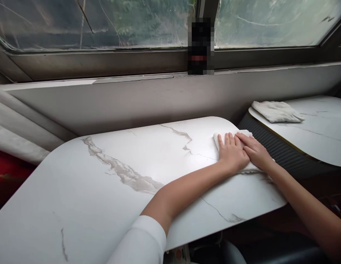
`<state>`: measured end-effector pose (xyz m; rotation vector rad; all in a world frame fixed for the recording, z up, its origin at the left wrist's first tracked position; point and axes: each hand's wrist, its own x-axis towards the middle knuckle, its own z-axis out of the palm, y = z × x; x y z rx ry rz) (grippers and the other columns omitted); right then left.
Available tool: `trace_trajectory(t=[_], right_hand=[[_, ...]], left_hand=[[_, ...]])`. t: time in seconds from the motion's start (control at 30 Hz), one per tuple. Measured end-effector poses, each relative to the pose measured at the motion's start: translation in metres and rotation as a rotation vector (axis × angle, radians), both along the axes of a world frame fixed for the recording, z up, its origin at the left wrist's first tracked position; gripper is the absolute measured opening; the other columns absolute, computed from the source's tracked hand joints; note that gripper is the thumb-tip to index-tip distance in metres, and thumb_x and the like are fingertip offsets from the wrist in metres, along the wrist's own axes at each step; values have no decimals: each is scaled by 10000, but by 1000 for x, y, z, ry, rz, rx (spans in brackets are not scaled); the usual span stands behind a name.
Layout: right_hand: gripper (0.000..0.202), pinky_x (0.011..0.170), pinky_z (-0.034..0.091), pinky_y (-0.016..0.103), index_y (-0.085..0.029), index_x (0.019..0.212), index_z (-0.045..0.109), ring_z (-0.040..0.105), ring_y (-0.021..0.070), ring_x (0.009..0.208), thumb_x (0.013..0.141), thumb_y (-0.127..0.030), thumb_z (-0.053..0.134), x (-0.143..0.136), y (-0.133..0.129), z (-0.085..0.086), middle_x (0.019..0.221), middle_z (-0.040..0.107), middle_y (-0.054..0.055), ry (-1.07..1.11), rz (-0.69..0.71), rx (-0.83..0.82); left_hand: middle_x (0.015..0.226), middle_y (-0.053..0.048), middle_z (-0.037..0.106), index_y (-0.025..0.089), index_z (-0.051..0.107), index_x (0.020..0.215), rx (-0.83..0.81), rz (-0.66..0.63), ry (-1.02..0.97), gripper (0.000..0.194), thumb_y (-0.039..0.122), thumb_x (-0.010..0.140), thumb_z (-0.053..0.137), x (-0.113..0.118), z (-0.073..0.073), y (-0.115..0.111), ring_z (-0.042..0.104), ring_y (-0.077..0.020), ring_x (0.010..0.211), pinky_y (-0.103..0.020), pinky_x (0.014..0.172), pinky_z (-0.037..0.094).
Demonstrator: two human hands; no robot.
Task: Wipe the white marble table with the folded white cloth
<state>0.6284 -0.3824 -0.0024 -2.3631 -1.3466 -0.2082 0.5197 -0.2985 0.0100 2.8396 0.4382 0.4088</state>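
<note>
Both my hands press down on a white cloth (218,143) at the right end of a white marble-patterned tabletop (104,190). My left hand (233,152) lies flat on the cloth, its fingers stretched out and slightly spread. Beside it, and touching it, my right hand (254,148) also rests flat with its fingers extended over the cloth. Part of the cloth is hidden under the hands; its edges show at the left, the top and below the palms.
On a second marble-patterned table (324,121) at the right lies another folded white cloth (277,111). A dark ribbed surface (272,137) runs between the tables. Behind stand a pale wall ledge (159,91) and windows (148,25). White fabric (16,124) hangs at the left.
</note>
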Motion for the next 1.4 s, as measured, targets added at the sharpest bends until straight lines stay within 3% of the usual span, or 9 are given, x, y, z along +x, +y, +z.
trace_trajectory(t=[0.43, 0.67, 0.87, 1.03, 1.27, 1.4], right_hand=[[569, 1074, 313, 420, -149, 1240, 561, 456, 223, 1254, 721, -172, 330, 71, 101, 1, 1341, 532, 65, 23, 53, 16], [563, 1064, 329, 417, -175, 1240, 570, 461, 227, 1250, 729, -176, 334, 78, 122, 2, 1339, 535, 44, 15, 45, 37], [555, 1089, 285, 437, -155, 1275, 537, 415, 213, 1290, 773, -198, 305, 57, 103, 5, 1377, 490, 60, 36, -33, 6], [541, 1089, 282, 448, -134, 1310, 493, 391, 206, 1307, 820, -209, 275, 17, 65, 2, 1395, 467, 94, -39, -107, -23], [548, 1065, 302, 510, -64, 1363, 414, 376, 271, 1312, 884, -225, 203, -66, -14, -5, 1380, 467, 164, -191, -128, -55], [591, 1065, 297, 525, -154, 1466, 234, 360, 270, 1322, 880, -232, 215, -115, -40, -5, 1406, 443, 128, -186, -103, -30]], left_hand=[[1463, -131, 338, 66, 346, 1393, -22, 155, -28, 535, 281, 920, 217, 70, -3, 81, 216, -226, 1377, -462, 1135, 46], [1468, -136, 327, 72, 339, 1397, -14, 166, -19, 524, 276, 929, 224, 80, -4, 102, 205, -219, 1381, -458, 1135, 33], [1472, -132, 323, 83, 335, 1399, 33, 131, -17, 517, 286, 935, 230, 67, -4, 90, 216, -221, 1378, -457, 1133, 60], [1471, -148, 318, 83, 315, 1407, 64, 27, -6, 510, 287, 949, 221, 37, -4, 65, 222, -231, 1376, -475, 1128, 69], [1488, -157, 278, 72, 281, 1417, 89, -161, 29, 527, 309, 948, 235, -36, 2, 12, 199, -248, 1383, -500, 1119, 74], [1490, -159, 269, 68, 279, 1419, 65, -203, 44, 540, 322, 943, 247, -86, 9, -9, 183, -256, 1388, -501, 1122, 79]])
